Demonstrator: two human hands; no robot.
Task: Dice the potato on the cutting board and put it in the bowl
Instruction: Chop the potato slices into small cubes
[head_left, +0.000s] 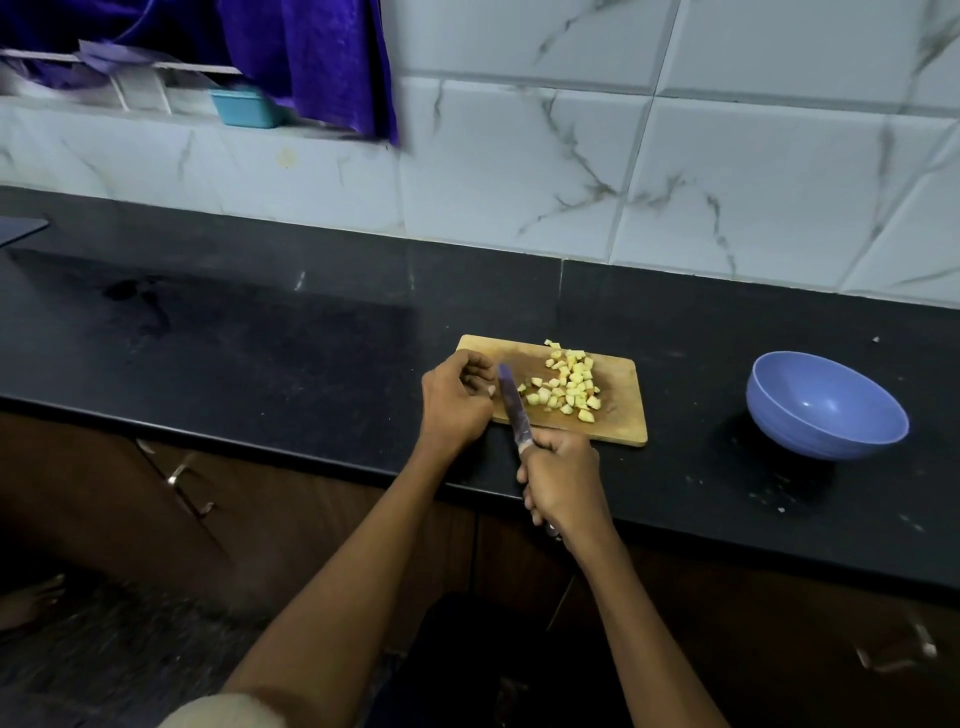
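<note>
A small wooden cutting board (621, 410) lies on the black counter, with a pile of several yellow potato cubes (570, 382) on its middle. My right hand (561, 475) grips the handle of a knife (514, 408), whose blade points away across the board's left part. My left hand (457, 397) rests at the board's left end with its fingers curled beside the blade; whether they hold a potato piece is hidden. An empty blue bowl (826, 405) stands on the counter to the right of the board.
The black counter (260, 338) runs left and right, with a marble-tiled wall behind it. A teal container (247, 106) and purple cloth (311, 57) sit on a ledge at the upper left. Brown cabinet doors with handles (189, 486) lie below the counter edge.
</note>
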